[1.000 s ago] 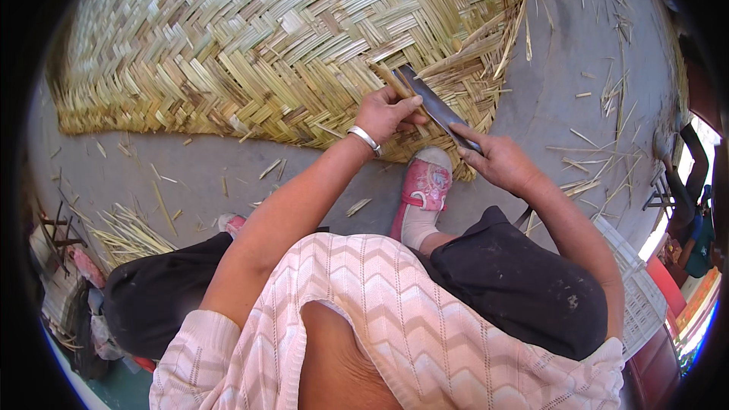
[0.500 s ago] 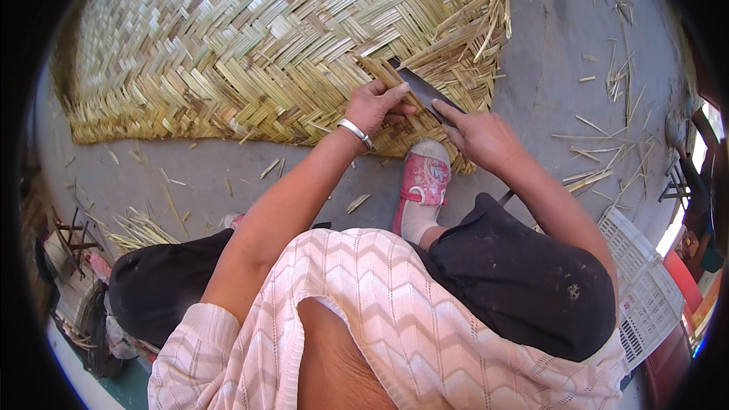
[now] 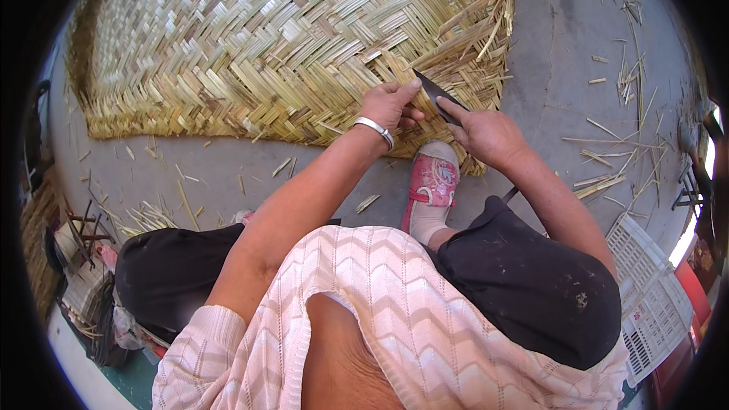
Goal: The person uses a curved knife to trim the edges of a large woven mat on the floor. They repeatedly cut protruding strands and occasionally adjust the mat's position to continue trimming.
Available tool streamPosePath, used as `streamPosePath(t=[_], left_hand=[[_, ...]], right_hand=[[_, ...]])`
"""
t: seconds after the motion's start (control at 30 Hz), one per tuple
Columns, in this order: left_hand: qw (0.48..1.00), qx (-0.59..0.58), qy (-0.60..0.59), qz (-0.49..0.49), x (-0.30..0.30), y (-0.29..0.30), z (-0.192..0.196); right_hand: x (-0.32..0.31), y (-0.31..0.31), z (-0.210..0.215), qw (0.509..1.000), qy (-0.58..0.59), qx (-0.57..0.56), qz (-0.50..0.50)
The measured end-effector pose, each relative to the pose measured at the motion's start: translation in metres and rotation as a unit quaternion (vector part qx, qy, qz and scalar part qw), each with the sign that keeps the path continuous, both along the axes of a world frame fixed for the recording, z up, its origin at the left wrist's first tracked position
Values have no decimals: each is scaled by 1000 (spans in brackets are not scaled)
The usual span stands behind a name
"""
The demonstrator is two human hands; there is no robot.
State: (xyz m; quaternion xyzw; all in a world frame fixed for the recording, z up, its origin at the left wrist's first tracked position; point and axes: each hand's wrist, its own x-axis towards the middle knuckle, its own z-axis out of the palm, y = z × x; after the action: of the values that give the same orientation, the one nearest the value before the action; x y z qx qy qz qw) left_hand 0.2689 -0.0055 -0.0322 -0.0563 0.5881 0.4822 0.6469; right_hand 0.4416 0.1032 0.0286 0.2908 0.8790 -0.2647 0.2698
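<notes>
While the big woven mat [image 3: 288, 38] fills the upper left and centre of the frame, both hands are working at its near edge, just above the middle of the picture. Left hand [image 3: 391, 102], silver bangle [image 3: 376, 130] on the wrist, is pinched narrow on a strip at the mat's edge, fingers curled in tight. Right hand [image 3: 486, 133] sits just beside it, wrapped around the handle of a dark knife [image 3: 434, 93], and the blade angles up and to the left, its tip touching the mat right next to the left fingertips. Directly below the two hands, a foot in a pink sandal [image 3: 431, 182] is planted on the mat's lower edge. Loose strips [image 3: 607, 76] lie scattered over the grey floor [image 3: 547, 38] at upper right, with more scraps at lower left. At the right rim of the frame, a white plastic crate [image 3: 645, 288] rests near the knee.
</notes>
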Motion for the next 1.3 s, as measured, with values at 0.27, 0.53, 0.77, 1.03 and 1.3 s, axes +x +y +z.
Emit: streamPosePath(t=[0.27,0.53,0.77,1.03,1.3], left_hand=[[989,-74,-127,12,3,2,7],[994,-67,-5,81,5,18,-8],[927,-39,273,-256,-10,7,-9],[836,-88,431,-327,-7,5,-16],[793,-83,482,-362,-9,7,-11]], right_hand=[[-4,1,2,1000,-16,-3,0],[-7,1,1,1000,-12,3,2],[-6,3,1,1000,-17,0,10],[-7,12,20,996,-27,46,73],[17,21,46,988,-65,96,106]])
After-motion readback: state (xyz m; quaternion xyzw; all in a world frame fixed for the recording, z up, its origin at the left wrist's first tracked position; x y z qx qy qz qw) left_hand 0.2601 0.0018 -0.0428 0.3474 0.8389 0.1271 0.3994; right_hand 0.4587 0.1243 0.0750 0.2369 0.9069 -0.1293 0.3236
